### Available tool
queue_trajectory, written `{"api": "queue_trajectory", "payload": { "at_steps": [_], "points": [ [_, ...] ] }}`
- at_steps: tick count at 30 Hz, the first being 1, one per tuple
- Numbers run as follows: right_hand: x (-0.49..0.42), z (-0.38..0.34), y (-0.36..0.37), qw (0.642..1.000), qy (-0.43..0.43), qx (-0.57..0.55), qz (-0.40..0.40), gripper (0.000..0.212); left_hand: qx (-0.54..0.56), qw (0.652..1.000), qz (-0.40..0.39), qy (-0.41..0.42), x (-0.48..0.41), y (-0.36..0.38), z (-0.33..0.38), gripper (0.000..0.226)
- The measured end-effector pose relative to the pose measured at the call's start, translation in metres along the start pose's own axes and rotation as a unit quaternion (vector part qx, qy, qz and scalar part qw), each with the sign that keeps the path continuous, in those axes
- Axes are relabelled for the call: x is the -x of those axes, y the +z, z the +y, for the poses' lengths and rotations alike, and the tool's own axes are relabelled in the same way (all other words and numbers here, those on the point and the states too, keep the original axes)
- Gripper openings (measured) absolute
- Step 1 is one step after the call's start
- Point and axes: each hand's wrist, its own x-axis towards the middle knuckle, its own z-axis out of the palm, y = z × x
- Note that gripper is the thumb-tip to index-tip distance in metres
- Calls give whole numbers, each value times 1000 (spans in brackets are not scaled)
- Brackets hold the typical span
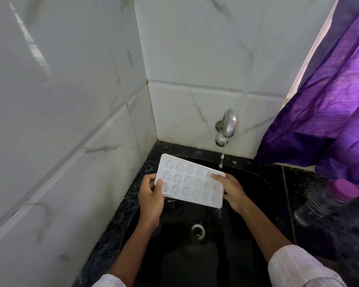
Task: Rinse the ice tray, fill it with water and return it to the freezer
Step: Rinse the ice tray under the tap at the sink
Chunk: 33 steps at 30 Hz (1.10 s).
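A white ice tray [187,180] with heart-shaped cells is held over the black sink [247,204], face up and tilted a little. My left hand [151,200] grips its left end, thumb on the rim. My right hand [229,191] grips its right end, fingers across the top corner. A thin stream of water [221,160] falls from the metal tap [226,127] on the back wall onto the tray's far right corner. Some water runs off the tray's lower right edge.
The sink drain [198,230] lies below the tray. A dark bottle with a purple cap [327,203] rests on the black counter [311,183] to the right. A purple curtain [330,96] hangs over the counter's right side. White tiled walls close in the left and back.
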Motion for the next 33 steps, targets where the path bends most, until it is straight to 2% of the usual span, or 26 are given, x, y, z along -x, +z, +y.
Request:
{"api": "queue_trajectory", "payload": {
  "at_steps": [2, 6, 10, 17, 20, 22, 24, 27, 33],
  "points": [
    [2, 9, 2, 1000, 16, -4, -10, 39, -48, 997, 18, 51, 8, -6, 3, 13],
    [3, 23, 9, 998, 48, 12, -41, 45, -133, 976, 31, 168, 25, -16, 5, 5],
    [7, 31, 23, 995, 63, 29, -65, 46, -200, 940, 33, 275, 33, -23, 0, 16],
    [15, 40, 53, 992, 82, 49, -87, 73, -232, 921, -11, 314, 46, -25, -14, 31],
    [14, 43, 57, 992, 65, 45, -98, 71, -230, 903, -38, 360, 53, -25, -20, 31],
    [15, 44, 55, 993, 48, 35, -100, 70, -213, 919, -24, 329, 56, -25, -18, 27],
    [16, 43, 52, 995, 29, 24, -88, 69, -181, 950, 36, 252, 54, -25, -17, 13],
    [17, 39, 41, 999, 8, -6, -51, 55, -145, 973, 99, 151, 43, -26, -20, 5],
    [9, 32, 15, 998, 5, -61, 12, 25, -31, 998, 59, -23, 18, -21, -38, 6]
  ]
}}
